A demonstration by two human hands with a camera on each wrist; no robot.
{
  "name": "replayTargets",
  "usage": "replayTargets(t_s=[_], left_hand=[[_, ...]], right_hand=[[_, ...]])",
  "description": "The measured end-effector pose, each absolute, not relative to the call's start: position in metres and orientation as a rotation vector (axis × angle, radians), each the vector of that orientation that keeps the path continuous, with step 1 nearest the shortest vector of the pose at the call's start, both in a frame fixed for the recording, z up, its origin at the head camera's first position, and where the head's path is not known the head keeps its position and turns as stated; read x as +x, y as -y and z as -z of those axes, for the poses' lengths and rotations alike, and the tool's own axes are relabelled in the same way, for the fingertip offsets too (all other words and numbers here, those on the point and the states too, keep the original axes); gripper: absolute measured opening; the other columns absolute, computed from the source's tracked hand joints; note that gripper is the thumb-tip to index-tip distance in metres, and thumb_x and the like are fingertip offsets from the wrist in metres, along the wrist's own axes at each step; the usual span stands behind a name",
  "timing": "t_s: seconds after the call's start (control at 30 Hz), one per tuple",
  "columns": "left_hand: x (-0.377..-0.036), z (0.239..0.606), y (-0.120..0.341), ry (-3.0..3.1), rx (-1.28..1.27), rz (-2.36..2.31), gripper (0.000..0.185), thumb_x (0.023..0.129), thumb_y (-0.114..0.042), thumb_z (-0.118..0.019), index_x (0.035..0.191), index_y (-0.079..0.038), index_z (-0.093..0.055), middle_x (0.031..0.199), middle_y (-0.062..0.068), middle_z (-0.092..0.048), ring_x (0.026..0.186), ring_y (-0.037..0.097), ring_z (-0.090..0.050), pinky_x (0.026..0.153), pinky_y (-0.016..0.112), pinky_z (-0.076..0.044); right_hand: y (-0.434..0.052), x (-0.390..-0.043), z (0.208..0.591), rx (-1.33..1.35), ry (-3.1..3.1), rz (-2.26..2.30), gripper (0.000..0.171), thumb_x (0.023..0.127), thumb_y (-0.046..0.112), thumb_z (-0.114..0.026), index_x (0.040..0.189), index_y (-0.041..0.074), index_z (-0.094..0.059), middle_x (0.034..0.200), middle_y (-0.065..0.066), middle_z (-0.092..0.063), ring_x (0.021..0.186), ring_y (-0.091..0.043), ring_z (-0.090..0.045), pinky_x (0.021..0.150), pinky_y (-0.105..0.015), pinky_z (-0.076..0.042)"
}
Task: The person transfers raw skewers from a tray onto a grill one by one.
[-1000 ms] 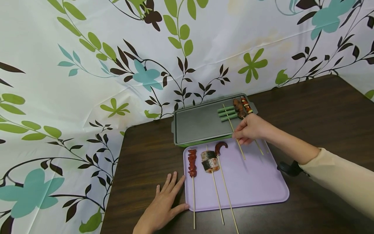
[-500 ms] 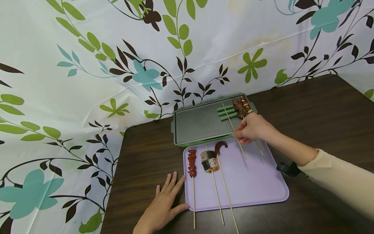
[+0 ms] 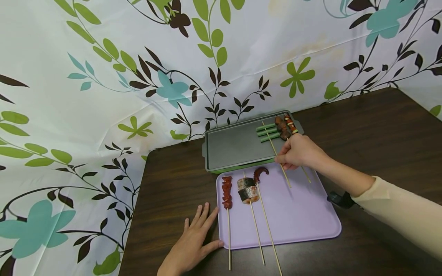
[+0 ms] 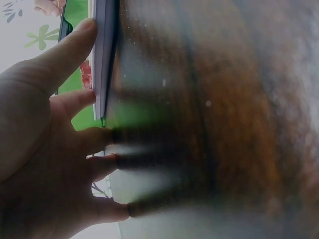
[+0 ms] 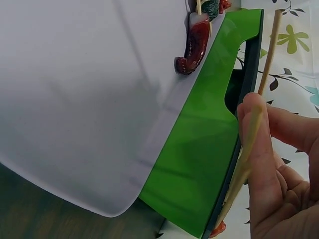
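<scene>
Right hand (image 3: 299,152) pinches the green-bean skewer (image 3: 272,143) stick; beans rest on the grill plate (image 3: 235,147). Left hand (image 3: 193,241) lies spread flat beside the purple tray (image 3: 297,218). Risk: a loose pinch lets the skewer roll off the plate

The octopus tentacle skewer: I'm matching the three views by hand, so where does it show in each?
Head: octopus tentacle skewer at the lilac tray's far edge, just right of the fish skewer, its stick running toward the camera.
Left wrist: not in it.
Right wrist: top centre, the tentacle curling over the tray edge beside the grill.
Shared landmark: the green grill, also a green strip in the left wrist view.
</scene>
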State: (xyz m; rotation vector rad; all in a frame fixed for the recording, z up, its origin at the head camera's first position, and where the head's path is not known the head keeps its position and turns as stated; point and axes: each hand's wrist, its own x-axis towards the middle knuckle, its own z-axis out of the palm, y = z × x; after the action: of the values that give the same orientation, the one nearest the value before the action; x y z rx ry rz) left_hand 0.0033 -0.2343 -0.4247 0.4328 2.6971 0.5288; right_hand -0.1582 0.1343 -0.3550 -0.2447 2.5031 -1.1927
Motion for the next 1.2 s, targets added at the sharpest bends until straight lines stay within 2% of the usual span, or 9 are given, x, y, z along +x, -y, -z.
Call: replayTargets(t_s=[0.47,0.67,0.8,0.97,1.2], left_hand=[[0.003,0.425,0.234,-2.705,0.438,-0.530,0.086,0.087,-0.068,-0.054,0.157,-0.036,-0.017,0.163,0.009,-0.011,0.148,0.034,-0.004,0.100,0.079,-0.010],[0.003,0.424,0.235,-2.703,0.436,-0.537,0.086,0.087,-0.068,-0.055,0.157,-0.036,-0.017,0.163,0.009,-0.011,0.148,0.034,-0.004,0.100,0.079,-0.010],[0.002,0.425,0.236,-2.698,0.433,-0.535,0.087,0.086,-0.068,-0.055,0.157,-0.036,-0.017,0.163,0.009,-0.011,0.148,0.034,-0.004,0.100,0.079,-0.010],[0.002,0.425,0.236,-2.705,0.441,-0.530,0.087,0.086,-0.068,-0.055,0.157,-0.036,-0.017,0.163,0.010,-0.012,0.148,0.035,-0.005,0.100,0.079,-0.010],[0.001,0.426,0.235,-2.711,0.444,-0.522,0.087,0.086,-0.070,-0.054,0.157,-0.037,-0.017,0.163,0.010,-0.013,0.149,0.034,-0.005,0.100,0.079,-0.011]], right_hand=[[-0.144,-0.146,0.346,-0.287,-2.500,1.270,0.023,0.088,0.023,-0.074,0.087,0.000,-0.076,0.068,-0.003,-0.071,0.063,-0.021,-0.070,0.058,-0.034,-0.058],[-0.144,-0.122,0.338,-0.387,-2.431,1.383,0.021,0.089,0.019,-0.074,0.090,-0.003,-0.074,0.069,-0.004,-0.070,0.063,-0.020,-0.069,0.056,-0.030,-0.057],[-0.137,-0.099,0.337,-0.502,-2.395,1.360,0.014,0.088,0.018,-0.075,0.087,0.004,-0.075,0.065,0.001,-0.068,0.059,-0.017,-0.065,0.052,-0.028,-0.054],[-0.121,-0.068,0.353,-0.663,-2.364,1.296,0.008,0.086,0.018,-0.075,0.080,0.014,-0.074,0.057,0.012,-0.063,0.053,-0.009,-0.060,0.049,-0.025,-0.046],[-0.100,-0.038,0.396,-0.771,-2.426,1.292,0.008,0.082,0.017,-0.079,0.077,0.019,-0.073,0.060,0.020,-0.059,0.056,0.003,-0.054,0.053,-0.022,-0.046]])
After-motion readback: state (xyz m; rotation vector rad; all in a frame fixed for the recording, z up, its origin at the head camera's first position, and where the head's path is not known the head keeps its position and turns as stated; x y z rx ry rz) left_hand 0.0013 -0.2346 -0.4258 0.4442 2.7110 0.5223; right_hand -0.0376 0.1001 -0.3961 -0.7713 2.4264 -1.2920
